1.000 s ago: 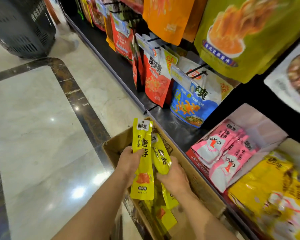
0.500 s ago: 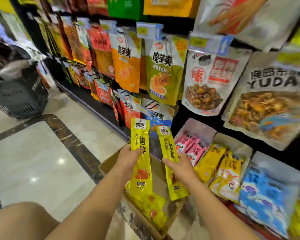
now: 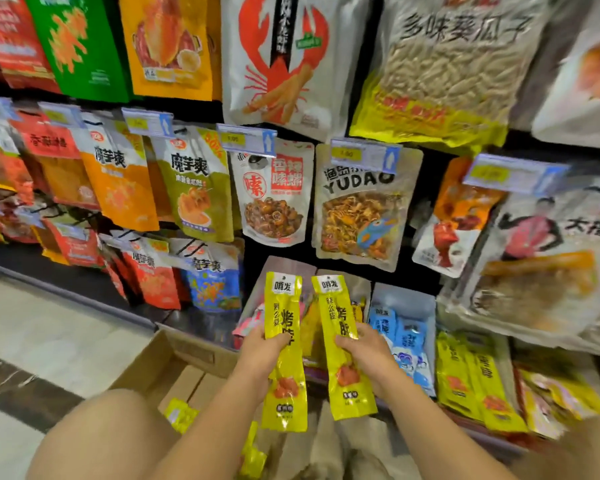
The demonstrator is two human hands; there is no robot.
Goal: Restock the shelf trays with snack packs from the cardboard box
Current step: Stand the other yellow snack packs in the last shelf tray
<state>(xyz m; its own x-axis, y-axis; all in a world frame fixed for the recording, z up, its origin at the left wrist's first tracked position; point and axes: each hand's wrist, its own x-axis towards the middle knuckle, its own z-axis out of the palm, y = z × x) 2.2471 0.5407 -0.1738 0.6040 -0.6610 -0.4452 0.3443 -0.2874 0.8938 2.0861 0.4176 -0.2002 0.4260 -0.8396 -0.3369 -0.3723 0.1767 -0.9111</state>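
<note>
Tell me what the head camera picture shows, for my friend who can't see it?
Two bare hands each hold up one long yellow snack pack, the left hand one pack and the right hand another, in front of shelf trays of small packs. An open cardboard box sits below, under hanging snack bags.

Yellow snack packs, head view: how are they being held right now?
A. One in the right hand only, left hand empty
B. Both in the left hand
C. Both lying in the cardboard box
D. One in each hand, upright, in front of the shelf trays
D: the left hand grips one yellow snack pack and the right hand grips another, both upright in front of the shelf trays.
</note>
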